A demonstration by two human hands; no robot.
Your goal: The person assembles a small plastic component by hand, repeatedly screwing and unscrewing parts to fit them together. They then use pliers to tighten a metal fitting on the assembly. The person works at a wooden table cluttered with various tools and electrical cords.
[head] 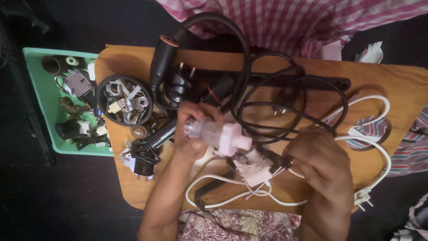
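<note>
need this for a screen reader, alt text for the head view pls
A person's left hand holds a clear and pink plastic part over a wooden table, while the right hand grips a black cable among tangled cords.

Both forearms come up from the bottom edge, bare. Left hand [192, 130] is curled tight, fingers wrapped round what it grips and thumb up top, wrist bent a bit inward. Right hand [322, 157] sits well apart from it, back of the hand facing the camera, fingers folded under in a pinch so the fingertips are hidden.
</note>
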